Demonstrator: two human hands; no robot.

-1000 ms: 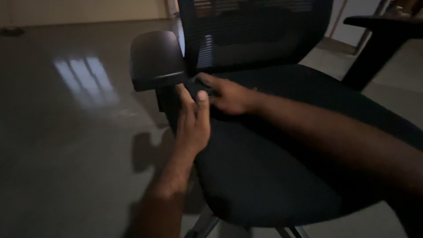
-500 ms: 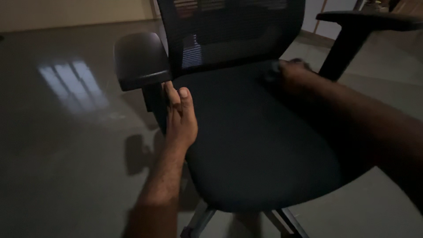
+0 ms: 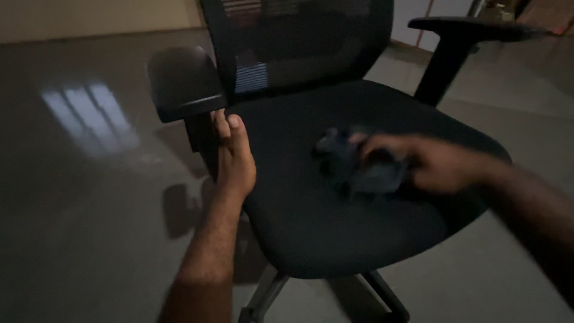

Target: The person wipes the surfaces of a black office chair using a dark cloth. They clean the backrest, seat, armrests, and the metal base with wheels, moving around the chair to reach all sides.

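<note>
A black office chair with a padded seat (image 3: 311, 239) and a mesh backrest (image 3: 299, 42) stands in front of me. My left hand (image 3: 234, 157) rests with its fingers closed against the seat's left edge, just below the left armrest (image 3: 182, 81). Blurred by motion, my right hand (image 3: 418, 161) is shut on a dark crumpled cloth (image 3: 353, 164) pressed on the middle of the seat.
The right armrest (image 3: 472, 27) stands up at the upper right. The chair's base legs (image 3: 382, 293) show under the seat. A glossy grey floor (image 3: 78, 179) reflecting window light lies all around. A pale wall runs along the top left.
My right hand has swept from the seat's left side to the back right, and now to the middle with the cloth. The left hand has stayed at the seat edge.
</note>
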